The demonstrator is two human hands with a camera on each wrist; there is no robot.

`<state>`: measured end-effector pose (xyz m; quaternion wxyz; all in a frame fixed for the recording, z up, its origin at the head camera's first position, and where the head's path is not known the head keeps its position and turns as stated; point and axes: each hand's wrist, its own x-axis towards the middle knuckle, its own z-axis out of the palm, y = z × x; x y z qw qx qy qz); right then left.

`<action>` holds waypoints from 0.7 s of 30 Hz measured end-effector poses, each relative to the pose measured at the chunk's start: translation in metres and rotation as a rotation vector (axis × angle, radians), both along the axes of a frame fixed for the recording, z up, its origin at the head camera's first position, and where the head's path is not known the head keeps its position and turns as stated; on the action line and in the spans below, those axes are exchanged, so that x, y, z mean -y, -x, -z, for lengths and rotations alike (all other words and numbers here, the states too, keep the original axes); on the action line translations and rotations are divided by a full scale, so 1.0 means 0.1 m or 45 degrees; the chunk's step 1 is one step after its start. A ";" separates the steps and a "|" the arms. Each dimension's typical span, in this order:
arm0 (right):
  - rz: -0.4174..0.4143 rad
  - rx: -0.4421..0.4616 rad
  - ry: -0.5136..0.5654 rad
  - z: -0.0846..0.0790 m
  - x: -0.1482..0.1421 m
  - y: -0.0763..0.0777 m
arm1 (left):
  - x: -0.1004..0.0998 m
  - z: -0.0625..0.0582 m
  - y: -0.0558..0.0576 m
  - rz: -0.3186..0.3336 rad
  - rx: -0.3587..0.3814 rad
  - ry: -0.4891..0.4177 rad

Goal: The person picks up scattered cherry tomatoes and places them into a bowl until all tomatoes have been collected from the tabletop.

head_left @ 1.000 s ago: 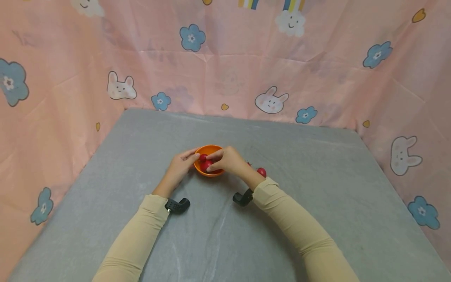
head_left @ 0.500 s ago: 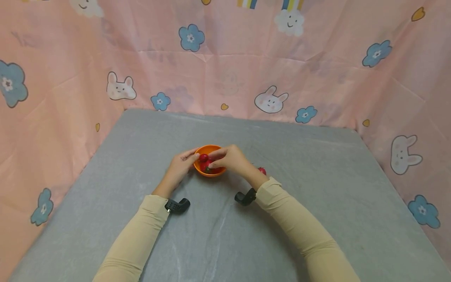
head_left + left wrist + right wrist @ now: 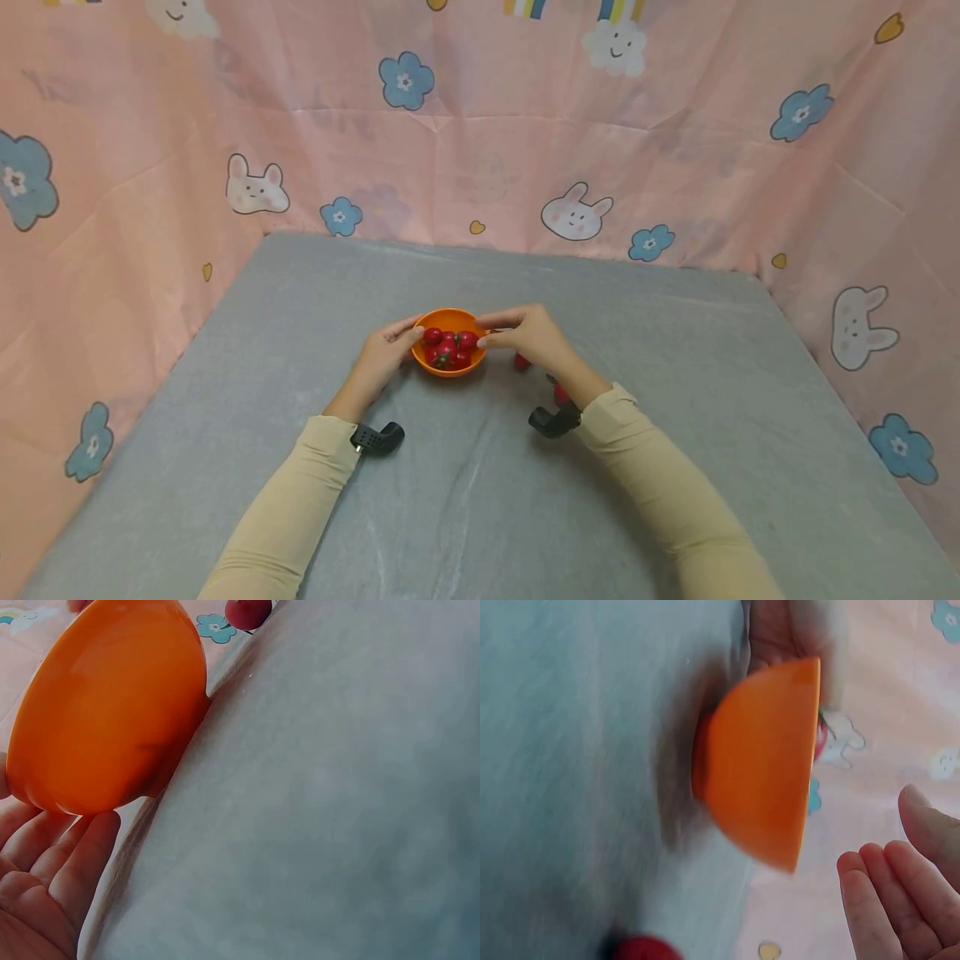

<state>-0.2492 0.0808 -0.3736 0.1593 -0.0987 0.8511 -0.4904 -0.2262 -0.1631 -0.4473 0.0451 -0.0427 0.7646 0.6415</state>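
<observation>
An orange bowl [image 3: 449,369] sits on the table in the head view, with several small red tomatoes [image 3: 445,353] inside, some showing green stems. My left hand [image 3: 381,358] grips the bowl's left side, thumb at the rim and fingers against the outer wall; the left wrist view shows those fingers [image 3: 82,859] on the orange surface. Just off the right rim is my right hand [image 3: 534,336]. The right wrist view shows that hand's fingers [image 3: 907,900] extended, apart from the bowl and holding nothing.
Two red tomatoes lie on the table right of the bowl: one tomato [image 3: 522,362] under my right hand, another tomato [image 3: 561,393] by the right wrist camera [image 3: 555,422]. The grey table [image 3: 420,500] meets a pink printed curtain [image 3: 465,150] at the back and sides.
My right hand has let go of a tomato in the bowl and moved right, out past the rim. More tomatoes now show in the bowl. The left hand stays on the bowl.
</observation>
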 end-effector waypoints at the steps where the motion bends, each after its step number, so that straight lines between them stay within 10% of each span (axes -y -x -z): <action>1: 0.003 -0.002 0.009 0.00 -0.04 0.00 | 0.00 0.00 0.00 0.000 0.001 -0.004; 21: 0.127 0.046 -0.068 0.04 -0.70 -0.02 | 0.00 -0.02 -0.01 0.016 0.011 -0.034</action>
